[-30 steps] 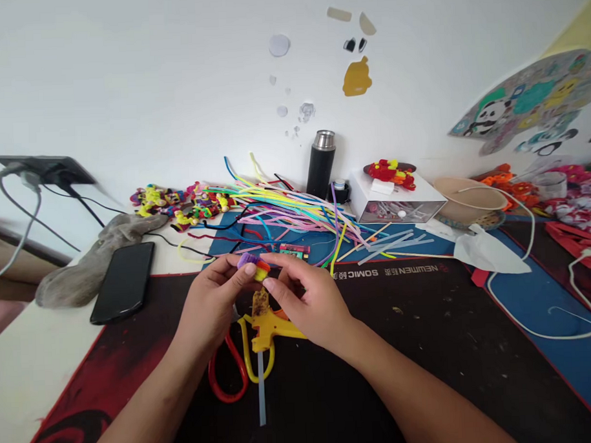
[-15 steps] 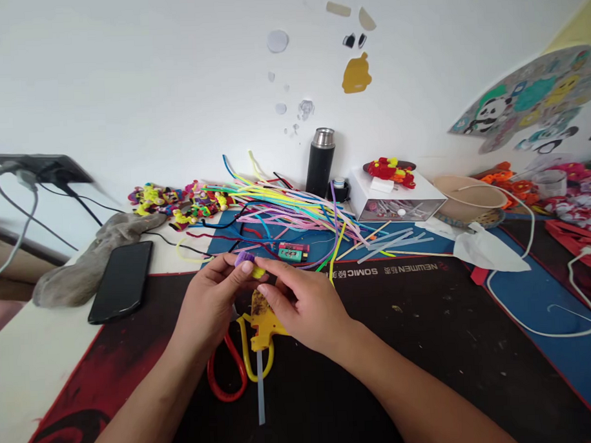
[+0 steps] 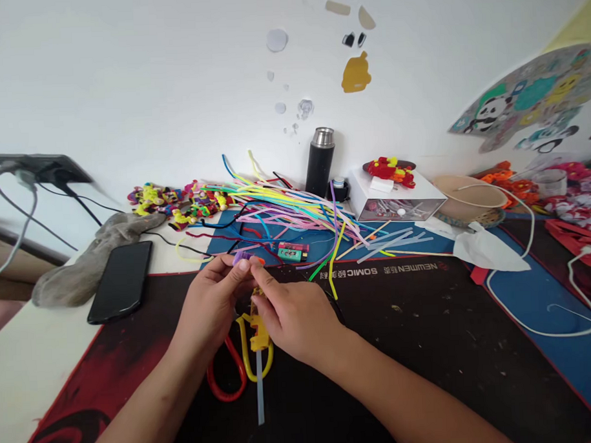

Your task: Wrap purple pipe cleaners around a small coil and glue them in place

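So the right hand (image 3: 301,318) has crept in toward the left hand (image 3: 209,308) over the last second, and its index tip is now right up at the fuzzy piece (image 3: 242,256). The yellow bit that showed earlier is out of sight; I only get purple and a sliver of orange. My read: the work's at a fiddly pressing or adjusting stage, with both hands needed.

Left thumb and index are pinching the piece pretty firmly, it seems. Right thumb sits apart from the index, and I honestly can't tell if that hand's gripping anything, since the other fingers are hidden.

The piece is just left of centre, slightly below mid-frame, above the yellow glue gun (image 3: 259,336). What's visible runs roughly left to right, purple end left, orange right and a touch lower. Too covered to swear to its long axis, though.
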A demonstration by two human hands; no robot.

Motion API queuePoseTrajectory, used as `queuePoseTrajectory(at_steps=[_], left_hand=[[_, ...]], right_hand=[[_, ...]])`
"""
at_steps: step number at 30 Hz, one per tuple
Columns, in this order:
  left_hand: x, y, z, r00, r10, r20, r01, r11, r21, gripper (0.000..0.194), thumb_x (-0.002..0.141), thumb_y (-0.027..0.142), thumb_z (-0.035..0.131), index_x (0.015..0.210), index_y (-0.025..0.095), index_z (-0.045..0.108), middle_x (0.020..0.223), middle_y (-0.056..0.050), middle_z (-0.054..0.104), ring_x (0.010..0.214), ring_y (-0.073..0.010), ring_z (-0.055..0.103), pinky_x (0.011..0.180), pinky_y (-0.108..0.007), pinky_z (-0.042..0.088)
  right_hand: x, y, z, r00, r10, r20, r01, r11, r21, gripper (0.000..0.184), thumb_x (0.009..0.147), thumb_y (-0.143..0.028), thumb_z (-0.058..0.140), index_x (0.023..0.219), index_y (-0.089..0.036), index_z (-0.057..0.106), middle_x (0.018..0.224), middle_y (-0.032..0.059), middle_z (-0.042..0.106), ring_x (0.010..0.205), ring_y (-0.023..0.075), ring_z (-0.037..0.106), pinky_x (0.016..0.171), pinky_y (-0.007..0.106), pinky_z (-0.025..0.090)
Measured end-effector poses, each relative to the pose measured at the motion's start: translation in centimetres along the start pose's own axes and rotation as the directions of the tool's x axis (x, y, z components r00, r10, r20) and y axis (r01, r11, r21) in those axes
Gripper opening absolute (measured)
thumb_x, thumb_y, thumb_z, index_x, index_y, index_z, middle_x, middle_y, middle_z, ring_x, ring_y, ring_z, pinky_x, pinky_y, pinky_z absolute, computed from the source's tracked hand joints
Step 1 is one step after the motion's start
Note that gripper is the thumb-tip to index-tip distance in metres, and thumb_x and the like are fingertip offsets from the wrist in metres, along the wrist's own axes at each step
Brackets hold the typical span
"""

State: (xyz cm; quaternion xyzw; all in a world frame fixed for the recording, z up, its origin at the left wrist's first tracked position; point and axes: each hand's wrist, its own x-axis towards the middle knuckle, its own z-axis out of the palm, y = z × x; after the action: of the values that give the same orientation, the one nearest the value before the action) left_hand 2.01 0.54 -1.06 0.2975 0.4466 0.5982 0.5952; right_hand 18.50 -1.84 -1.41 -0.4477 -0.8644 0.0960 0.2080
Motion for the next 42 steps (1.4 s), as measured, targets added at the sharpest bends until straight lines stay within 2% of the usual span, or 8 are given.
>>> queuePoseTrajectory(at_steps=[4,11,17,23,27,32,38,42], left_hand=[[0.1,-0.3,-0.1,1.000,-0.026,-0.001,0.026,0.999,-0.027,0.045,0.061,0.039,0.107,0.078,0.018,0.072,0.081,-0.002,0.079,0.069,-0.0155,0.074,0.066,-0.024,0.063],[-0.1,0.0,0.0,0.999,-0.035,0.004,0.035,0.999,-0.007,0.044,0.062,0.042,0.106,0.076,0.018,0.072,0.079,-0.002,0.079,0.071,-0.0182,0.077,0.067,-0.025,0.063],[-0.1,0.3,-0.2,0.999,-0.045,0.026,0.045,0.999,0.017,0.040,0.066,0.040,0.104,0.081,0.019,0.073,0.087,-0.003,0.083,0.077,-0.0200,0.079,0.073,-0.029,0.065],[-0.4,0.9,0.2,0.999,-0.049,0.001,0.049,0.998,0.044,0.047,0.060,0.044,0.106,0.082,0.018,0.074,0.090,-0.005,0.085,0.082,-0.0255,0.082,0.080,-0.036,0.067],[-0.6,1.1,0.4,0.999,-0.054,0.007,0.054,0.997,0.052,0.045,0.063,0.045,0.105,0.085,0.018,0.076,0.093,-0.007,0.086,0.085,-0.0268,0.083,0.080,-0.036,0.067],[-0.5,1.1,0.3,0.998,-0.059,-0.009,0.059,0.998,0.036,0.047,0.067,0.040,0.103,0.101,0.017,0.080,0.092,-0.007,0.087,0.085,-0.0256,0.084,0.080,-0.032,0.066],[0.1,1.1,-0.2,0.995,-0.098,-0.007,0.098,0.995,0.021,0.034,0.068,0.034,0.100,0.088,0.017,0.077,0.090,-0.008,0.087,0.084,-0.0277,0.085,0.079,-0.035,0.067],[0.3,1.3,-0.3,0.991,-0.130,-0.028,0.131,0.991,0.031,0.030,0.069,0.031,0.097,0.085,0.018,0.075,0.085,-0.009,0.086,0.085,-0.0304,0.085,0.079,-0.038,0.068]], right_hand=[[0.1,-0.7,-0.1,0.998,0.018,0.064,-0.010,0.994,-0.112,0.064,0.112,-0.027,0.051,0.171,-0.010,0.034,0.100,0.0100,0.086,0.075,0.0261,0.079,0.057,0.033,0.047],[0.0,-1.1,0.2,0.997,-0.006,0.076,0.022,0.977,-0.211,0.061,0.110,-0.020,0.051,0.168,-0.006,0.034,0.095,0.0112,0.085,0.067,0.0231,0.076,0.054,0.032,0.044],[-0.1,-0.9,0.3,0.997,-0.019,0.071,0.032,0.981,-0.190,0.066,0.108,-0.018,0.051,0.170,-0.006,0.031,0.092,0.0125,0.084,0.065,0.0234,0.074,0.056,0.033,0.047],[0.0,-0.9,0.1,0.996,-0.029,0.089,0.048,0.974,-0.222,0.066,0.107,-0.016,0.047,0.170,-0.005,0.029,0.089,0.0111,0.083,0.064,0.0248,0.073,0.051,0.033,0.045],[0.0,-1.0,0.0,0.994,-0.017,0.110,0.043,0.971,-0.237,0.069,0.108,-0.016,0.047,0.172,-0.006,0.023,0.089,0.0106,0.083,0.065,0.0252,0.074,0.052,0.033,0.046],[0.1,-0.9,0.0,0.991,-0.007,0.136,0.041,0.968,-0.248,0.070,0.107,-0.016,0.048,0.172,-0.006,0.023,0.091,0.0105,0.082,0.066,0.0261,0.075,0.052,0.034,0.047],[0.2,-0.8,-0.3,0.981,0.010,0.196,0.040,0.967,-0.251,0.076,0.104,-0.015,0.055,0.173,-0.011,0.023,0.091,0.0098,0.082,0.068,0.0242,0.075,0.055,0.031,0.050],[0.1,-0.9,0.0,0.980,-0.022,0.198,0.068,0.971,-0.231,0.077,0.106,-0.017,0.055,0.175,-0.014,0.020,0.092,0.0098,0.081,0.069,0.0263,0.075,0.057,0.034,0.053]])
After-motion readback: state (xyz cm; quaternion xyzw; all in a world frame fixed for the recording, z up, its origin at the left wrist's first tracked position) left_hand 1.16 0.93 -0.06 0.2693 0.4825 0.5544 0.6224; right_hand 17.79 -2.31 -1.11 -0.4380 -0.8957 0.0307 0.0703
